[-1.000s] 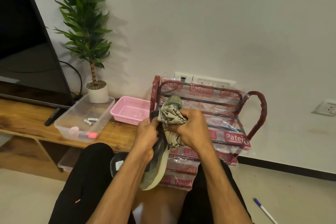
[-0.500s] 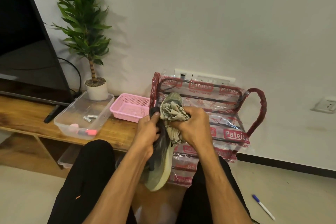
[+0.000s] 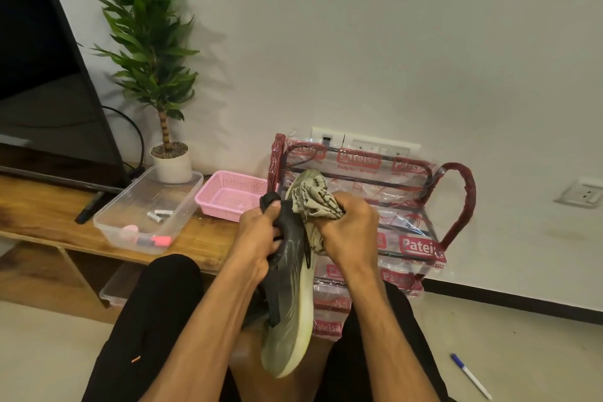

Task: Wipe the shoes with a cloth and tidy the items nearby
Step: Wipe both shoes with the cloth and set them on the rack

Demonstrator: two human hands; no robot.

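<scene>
Since a second ago the shoe has swung its lower end in towards me, so it now hangs nearly straight instead of slanting off towards 7 o'clock; both my hands have kept their holds.

My left hand is clamped on the shoe's dark upper, thumb hooked over the black collar edge. My right hand is fisted around the bunched cloth, which is pressed against the shoe's upper end, just at 11 o'clock from that fist. The shoe is off the floor, between my knees, with its long axis running from 12 o'clock down to about 6, pale sole edge turned to the right. I think the end under the cloth is the heel, though the wad covers too much of it to be sure.

That axis is what the next stroke turns on. The unwiped length lies at 6 to 7 o'clock from the cloth, below my right hand, so the rub should travel down along the sole edge while my left hand steadies the shoe.

The plastic-wrapped shoe rack stands at 1 o'clock behind the shoe. The pen lies on the floor at 4 o'clock, the pink basket and clear tub sit at 10 o'clock on the wooden shelf, and none of these has been tidied yet.
</scene>
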